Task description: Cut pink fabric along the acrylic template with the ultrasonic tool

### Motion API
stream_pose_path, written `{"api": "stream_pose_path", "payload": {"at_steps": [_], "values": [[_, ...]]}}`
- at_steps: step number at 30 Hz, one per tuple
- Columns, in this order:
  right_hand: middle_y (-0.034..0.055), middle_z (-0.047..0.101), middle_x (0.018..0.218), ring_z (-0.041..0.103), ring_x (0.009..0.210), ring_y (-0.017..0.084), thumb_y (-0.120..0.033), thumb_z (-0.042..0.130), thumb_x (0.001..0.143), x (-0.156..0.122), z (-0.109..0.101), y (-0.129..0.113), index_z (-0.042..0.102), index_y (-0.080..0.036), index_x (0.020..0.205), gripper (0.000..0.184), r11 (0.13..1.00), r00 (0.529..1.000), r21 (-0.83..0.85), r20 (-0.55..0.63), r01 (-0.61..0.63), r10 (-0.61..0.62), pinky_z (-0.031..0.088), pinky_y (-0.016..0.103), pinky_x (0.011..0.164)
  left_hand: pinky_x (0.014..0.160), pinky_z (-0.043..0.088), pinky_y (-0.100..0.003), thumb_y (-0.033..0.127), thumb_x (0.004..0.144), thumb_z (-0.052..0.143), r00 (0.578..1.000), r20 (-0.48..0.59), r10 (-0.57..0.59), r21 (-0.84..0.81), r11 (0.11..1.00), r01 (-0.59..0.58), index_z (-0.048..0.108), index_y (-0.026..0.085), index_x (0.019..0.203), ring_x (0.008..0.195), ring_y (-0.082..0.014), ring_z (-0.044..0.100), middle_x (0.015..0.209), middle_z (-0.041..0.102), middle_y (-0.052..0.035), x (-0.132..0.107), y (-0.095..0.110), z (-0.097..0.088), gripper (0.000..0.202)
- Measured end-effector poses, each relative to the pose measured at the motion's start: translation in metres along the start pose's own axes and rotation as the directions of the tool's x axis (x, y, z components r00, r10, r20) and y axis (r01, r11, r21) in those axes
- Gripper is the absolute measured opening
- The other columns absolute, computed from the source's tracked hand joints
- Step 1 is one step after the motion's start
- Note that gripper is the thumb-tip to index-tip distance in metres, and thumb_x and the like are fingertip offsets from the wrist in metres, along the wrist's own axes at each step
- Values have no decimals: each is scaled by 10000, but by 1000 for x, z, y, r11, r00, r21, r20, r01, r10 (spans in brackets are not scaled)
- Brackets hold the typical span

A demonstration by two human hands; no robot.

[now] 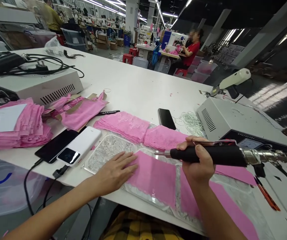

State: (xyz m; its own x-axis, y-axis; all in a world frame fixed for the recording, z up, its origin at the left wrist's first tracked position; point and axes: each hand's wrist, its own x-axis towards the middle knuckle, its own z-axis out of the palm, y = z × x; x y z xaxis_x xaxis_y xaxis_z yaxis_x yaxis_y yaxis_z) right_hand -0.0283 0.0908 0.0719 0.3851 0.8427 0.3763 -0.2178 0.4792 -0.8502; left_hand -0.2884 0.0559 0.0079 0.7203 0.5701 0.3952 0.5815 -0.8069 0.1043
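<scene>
My right hand [199,163] is wrapped round a thick black-handled tool [213,156] with a pointed metal tip facing left and a cable at its other end. A thin metal strip, perhaps tweezers [217,142], lies along the top of that grip. The tip hovers near the upper part of a pink fabric panel [155,178]. Stretched out flat, my left hand [117,171] has its fingertips on the panel's left edge. Under the panel is a clear template sheet [111,150]. Behind it lie stacks of pink lace pieces [125,126].
A white power bank [83,143] and a black phone [56,146] lie left, by a pink fabric pile [23,130]. Another phone [166,118] and tangled cord [192,121] lie beyond. Grey control boxes [233,116] flank the table. A person in red [193,50] sits at a sewing machine.
</scene>
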Motion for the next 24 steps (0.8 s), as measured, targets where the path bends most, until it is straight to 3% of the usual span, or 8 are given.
{"api": "stream_pose_path", "payload": {"at_steps": [15, 20, 24], "values": [[11, 617, 849, 608, 606, 141, -285, 609, 736, -8, 27, 6, 616, -187, 854, 153, 998, 993, -16, 98, -63, 64, 534, 375, 656, 1077, 437, -469, 239, 994, 460, 1000, 20, -24, -28, 999, 24, 608, 158, 1252, 1312, -272, 508, 1357, 590, -124, 3, 6, -6, 308], [5, 616, 846, 597, 571, 141, -291, 608, 707, -2, 11, -5, 617, -195, 836, 161, 999, 997, -42, 76, -14, 17, 520, 368, 611, 1110, 415, -472, 171, 976, 449, 1000, -21, 6, -2, 1000, -6, 605, 127, 1248, 1341, -280, 481, 1363, 586, -136, 5, 12, -3, 317], [4, 629, 822, 583, 541, 139, -289, 593, 680, 3, -13, -20, 626, -197, 829, 179, 994, 999, -92, 22, 51, -49, 512, 371, 598, 1122, 399, -470, 137, 948, 458, 998, 15, 53, -41, 998, -52, 587, 110, 1274, 1338, -280, 485, 1369, 575, -159, 21, 28, 7, 351]]}}
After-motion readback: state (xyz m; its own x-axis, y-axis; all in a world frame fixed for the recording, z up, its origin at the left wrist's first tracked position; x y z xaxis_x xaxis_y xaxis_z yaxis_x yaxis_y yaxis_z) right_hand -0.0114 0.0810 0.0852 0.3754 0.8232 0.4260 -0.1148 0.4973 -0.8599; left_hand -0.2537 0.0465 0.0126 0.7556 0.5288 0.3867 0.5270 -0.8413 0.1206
